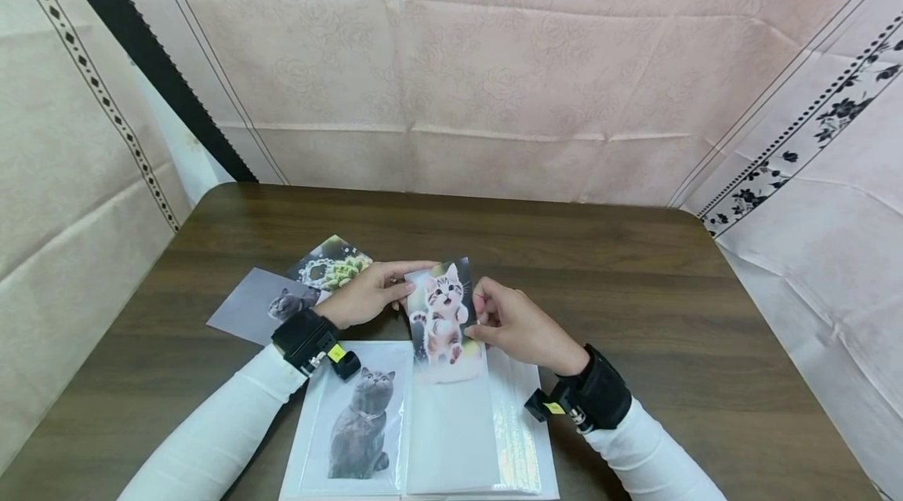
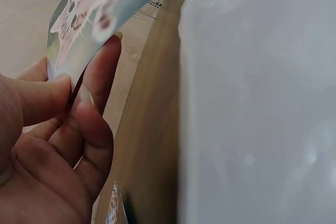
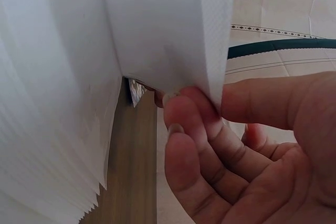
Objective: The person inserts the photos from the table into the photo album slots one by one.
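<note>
A photo of a kitten (image 1: 446, 309) stands partly above the top of a page in an open photo album (image 1: 451, 438). Its lower end looks hazy, as if behind the clear pocket. My left hand (image 1: 365, 295) pinches the photo's upper left edge between thumb and fingers; the left wrist view shows the thumb (image 2: 44, 98) on the picture side. At the photo's right edge, my right hand (image 1: 520, 324) pinches the white album page (image 3: 157, 30) near its top edge, with thumb and forefinger. On the album's left page is a grey cat picture (image 1: 361, 422).
Two loose photos lie left of the album: a grey one with a cat (image 1: 247, 305) and one with a green plant (image 1: 342, 262), partly overlapped. They rest on the brown wooden table (image 1: 600, 250). Patterned pale cloth (image 1: 458, 78) hangs behind the table's far edge.
</note>
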### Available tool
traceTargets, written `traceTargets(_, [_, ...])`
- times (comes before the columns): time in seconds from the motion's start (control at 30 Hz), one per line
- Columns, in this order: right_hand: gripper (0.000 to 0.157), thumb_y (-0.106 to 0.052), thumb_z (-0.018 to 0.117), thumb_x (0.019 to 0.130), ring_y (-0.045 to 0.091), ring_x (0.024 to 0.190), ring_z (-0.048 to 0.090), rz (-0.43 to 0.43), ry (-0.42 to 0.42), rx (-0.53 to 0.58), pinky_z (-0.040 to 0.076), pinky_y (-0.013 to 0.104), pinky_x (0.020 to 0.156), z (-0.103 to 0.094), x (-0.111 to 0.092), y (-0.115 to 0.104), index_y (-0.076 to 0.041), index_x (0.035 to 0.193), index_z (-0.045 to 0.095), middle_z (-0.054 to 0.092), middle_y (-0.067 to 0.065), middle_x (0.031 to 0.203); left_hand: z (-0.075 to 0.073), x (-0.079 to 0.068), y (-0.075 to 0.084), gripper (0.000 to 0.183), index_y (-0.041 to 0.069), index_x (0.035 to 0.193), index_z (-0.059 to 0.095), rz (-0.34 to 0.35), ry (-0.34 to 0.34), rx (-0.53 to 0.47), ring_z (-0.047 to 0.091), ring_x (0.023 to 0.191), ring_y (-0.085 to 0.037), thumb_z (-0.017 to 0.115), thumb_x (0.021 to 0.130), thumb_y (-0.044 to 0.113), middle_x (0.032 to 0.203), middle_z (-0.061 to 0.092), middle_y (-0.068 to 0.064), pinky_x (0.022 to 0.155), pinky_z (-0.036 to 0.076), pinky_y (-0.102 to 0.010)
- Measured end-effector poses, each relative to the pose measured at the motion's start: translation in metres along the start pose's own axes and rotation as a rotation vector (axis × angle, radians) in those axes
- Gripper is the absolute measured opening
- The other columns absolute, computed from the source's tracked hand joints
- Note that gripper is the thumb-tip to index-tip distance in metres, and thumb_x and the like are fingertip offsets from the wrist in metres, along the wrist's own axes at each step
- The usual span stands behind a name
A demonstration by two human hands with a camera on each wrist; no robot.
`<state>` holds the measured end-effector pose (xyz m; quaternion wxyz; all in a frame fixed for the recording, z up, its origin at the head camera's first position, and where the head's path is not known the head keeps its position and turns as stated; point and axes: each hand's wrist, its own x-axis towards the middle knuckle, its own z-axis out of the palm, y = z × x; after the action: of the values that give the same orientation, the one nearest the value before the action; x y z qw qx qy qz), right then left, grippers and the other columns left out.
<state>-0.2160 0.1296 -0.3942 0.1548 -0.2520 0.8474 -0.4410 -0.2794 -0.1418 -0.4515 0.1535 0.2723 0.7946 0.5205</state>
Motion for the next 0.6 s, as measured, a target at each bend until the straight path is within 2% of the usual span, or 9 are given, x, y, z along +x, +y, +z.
traceTargets(0.23, [0.028,-0.01,0.069,0.086,0.018,0.066,0.055,-0.003,0.001,0.001,0.046,0.026,0.059,0.0004,0.0002,-0.0001,-0.005,0.096,0.043,0.059,0.006,0.075,-0.0016,-0.0003,-0.0001,0.046,0.027,0.143,0.046,0.018,-0.027,-0.012,0.059,0.072,-0.026,0.048,0.1,0.014,0.094,0.063,-0.009,0.066,0.048,-0.037])
traceTargets(0.6, [0.029,-0.01,0.069,0.086,0.017,0.068,0.055,-0.001,0.003,0.018,0.045,0.025,0.059,0.0003,-0.0006,0.0002,-0.004,0.096,0.042,0.061,0.007,0.078,0.0005,-0.0022,0.0023,0.045,0.029,0.143,0.047,0.017,-0.063,-0.002,0.059,0.072,-0.025,0.048,0.1,0.016,0.077,0.064,-0.008,0.068,0.048,-0.037])
